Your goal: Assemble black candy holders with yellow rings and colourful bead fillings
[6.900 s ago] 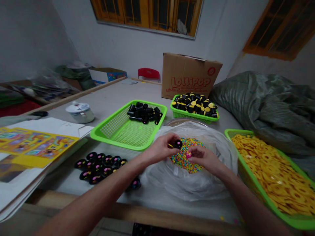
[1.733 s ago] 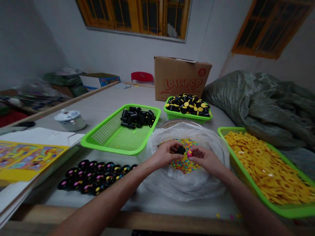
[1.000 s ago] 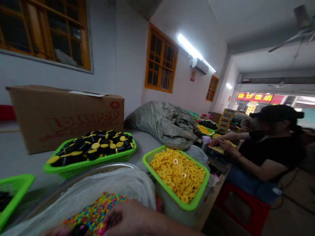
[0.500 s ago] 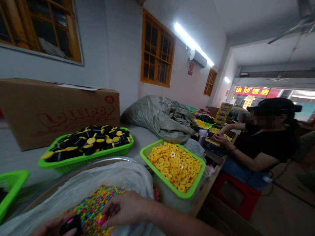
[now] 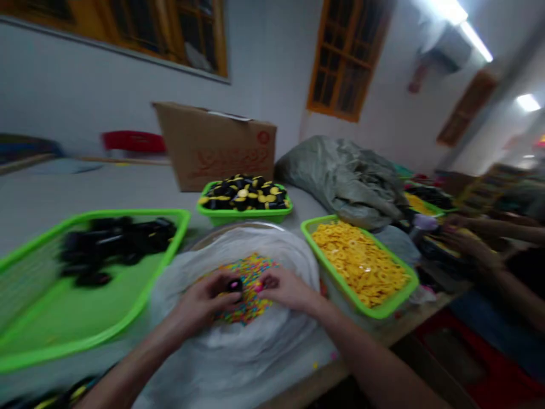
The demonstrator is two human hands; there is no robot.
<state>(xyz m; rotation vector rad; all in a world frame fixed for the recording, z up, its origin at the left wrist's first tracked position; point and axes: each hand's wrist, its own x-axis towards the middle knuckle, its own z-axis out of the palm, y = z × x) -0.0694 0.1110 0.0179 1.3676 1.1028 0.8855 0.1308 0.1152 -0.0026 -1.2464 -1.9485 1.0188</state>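
Note:
My left hand (image 5: 204,298) is closed round a small black cap (image 5: 234,285) with a pink spot, held over a heap of tiny coloured candy beads (image 5: 249,278). My right hand (image 5: 283,288) is pinched just beside the cap, fingertips over the beads; what it pinches is too small to name. The beads lie in a white plastic bag (image 5: 238,341) that lines a metal bowl (image 5: 238,228). The picture is smeared by motion.
A green basket (image 5: 63,335) with black tubes (image 5: 114,241) sits left. A green basket of black-and-yellow caps (image 5: 244,196) stands behind, a green basket of yellow rings (image 5: 361,264) right. Cardboard box (image 5: 213,145) and grey sack (image 5: 344,176) at the back. Another person's hands (image 5: 464,238) work at far right.
The view has swung back left and down from the seated person to the bowl. Both hands are in full view again, still together over the beads with the black cap.

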